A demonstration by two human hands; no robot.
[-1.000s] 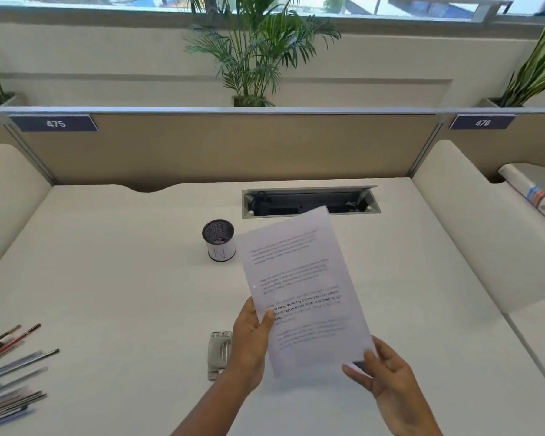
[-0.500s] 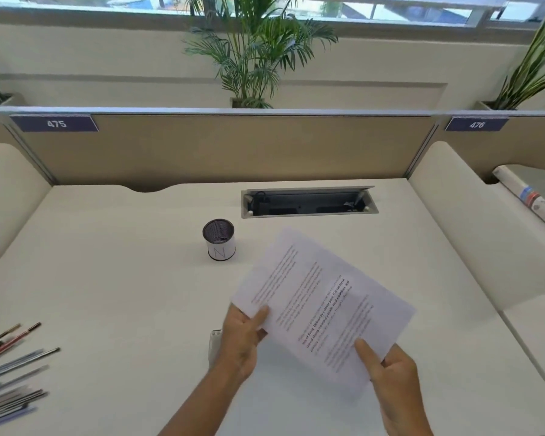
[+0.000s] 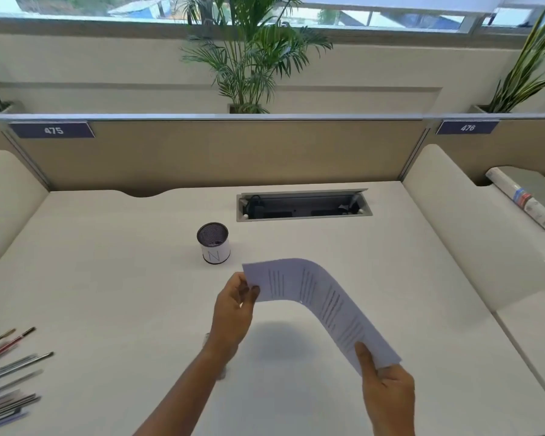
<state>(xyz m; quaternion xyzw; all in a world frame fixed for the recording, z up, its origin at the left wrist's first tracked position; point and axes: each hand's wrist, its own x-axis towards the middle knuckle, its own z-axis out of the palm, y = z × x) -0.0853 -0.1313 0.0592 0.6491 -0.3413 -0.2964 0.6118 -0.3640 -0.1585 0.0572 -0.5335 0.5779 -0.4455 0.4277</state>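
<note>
Held clear of the desk (image 3: 123,278) in both hands: a printed sheet (image 3: 321,306), turned lengthwise, print side up, bowed into an arch. Pinched at its far-left end by the left hand (image 3: 233,313), thumb tip on the printed face. Gripped at its near-right corner by the right hand (image 3: 387,391), thumb pressed flat on the text, fingers hidden beneath the paper. Sagging toward each grip and rising between them, with a soft shadow on the white top below.

Just beyond the sheet's left end, not touching it: a mesh pen cup (image 3: 213,243), upright, wrapped in a white band marked N. Farther back, sunk into the desk, an open cable tray (image 3: 302,204). At the near-left edge, well apart from the hands, loose pens and pencils (image 3: 7,372). Along the back, a tan partition (image 3: 221,152) bearing plate 475 (image 3: 52,130) and plate 476 (image 3: 468,127) — behind it, a potted palm (image 3: 249,58). On the neighbouring desk to the right — a grey binder (image 3: 529,196), lying flat.
</note>
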